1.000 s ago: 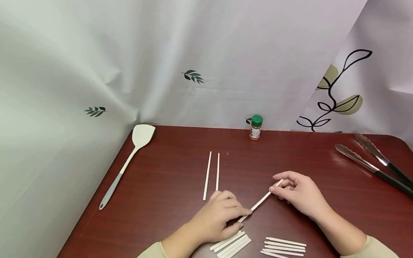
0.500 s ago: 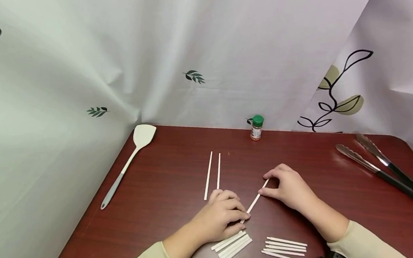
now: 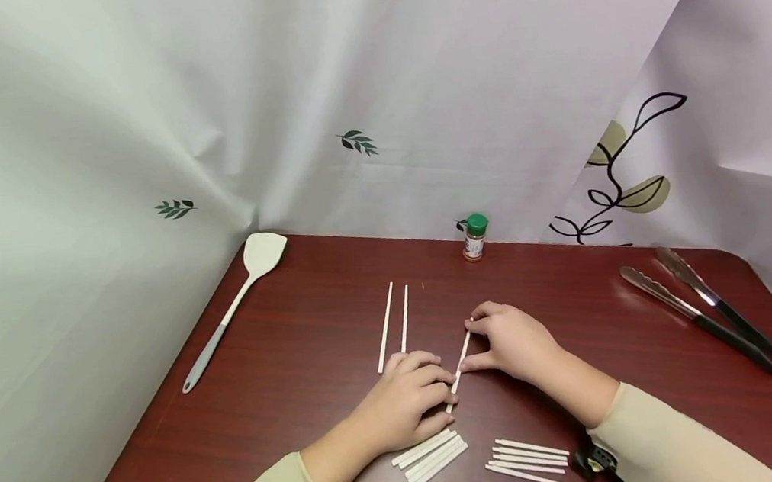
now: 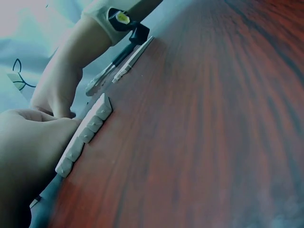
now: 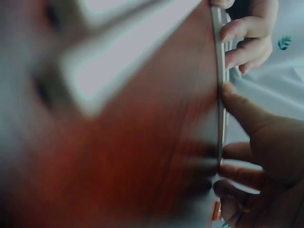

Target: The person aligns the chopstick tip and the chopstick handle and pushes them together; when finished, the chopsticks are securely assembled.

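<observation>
A thin white chopstick-like stick (image 3: 464, 351) lies slantwise on the table between the two hands. At its near end, the left hand (image 3: 410, 400) has its thumb and bent fingers on it. The right hand (image 3: 515, 341) holds the far part, thumb on the near side and fingertips at the far tip. In the right wrist view, fingers of the left hand (image 5: 249, 40) and the right hand (image 5: 266, 156) meet the stick (image 5: 220, 109) along one line. Just beyond the left hand lie two long white sticks (image 3: 385, 329), roughly parallel; the left fingers partly hide one.
Short thick white sticks (image 3: 436, 462) lie side by side near the left wrist. Thinner short sticks (image 3: 529, 460) lie to their right. A white spatula (image 3: 233, 308) is at the left edge, a green-capped spice jar (image 3: 474, 239) at the back, metal tongs (image 3: 709, 312) at the right.
The right hand has moved left, swinging the stick's far end left so it points more away from the person and lies nearer the two long sticks. The left hand has stayed nearly in place.
</observation>
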Tool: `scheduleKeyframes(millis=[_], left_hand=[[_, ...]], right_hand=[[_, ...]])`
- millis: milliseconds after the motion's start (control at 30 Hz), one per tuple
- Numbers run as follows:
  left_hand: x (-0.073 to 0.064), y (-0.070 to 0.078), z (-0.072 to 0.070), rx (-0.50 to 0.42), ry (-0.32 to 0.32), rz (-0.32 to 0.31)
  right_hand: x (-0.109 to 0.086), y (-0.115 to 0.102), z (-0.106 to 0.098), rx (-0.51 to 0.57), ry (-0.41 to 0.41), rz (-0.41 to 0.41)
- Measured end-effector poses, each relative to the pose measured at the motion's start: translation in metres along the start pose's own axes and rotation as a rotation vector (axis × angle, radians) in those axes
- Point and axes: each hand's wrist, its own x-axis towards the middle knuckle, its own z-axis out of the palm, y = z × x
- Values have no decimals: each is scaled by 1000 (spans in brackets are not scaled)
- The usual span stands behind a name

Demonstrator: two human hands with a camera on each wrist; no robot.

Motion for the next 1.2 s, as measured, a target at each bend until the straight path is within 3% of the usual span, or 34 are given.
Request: scheduleKeyframes(millis=[333, 500, 833, 1200], left_hand=[[1, -2, -2, 45, 16, -74], [-1, -7, -4, 26, 34, -117], [-7, -23, -12, -54, 33, -181], [-10, -39, -12, -70, 40, -191]], right_hand=[[31, 1, -2, 22, -80, -93], [45, -3, -4, 23, -117, -117], [66, -11, 1, 59, -159, -93], [85, -14, 5, 83, -207, -55]])
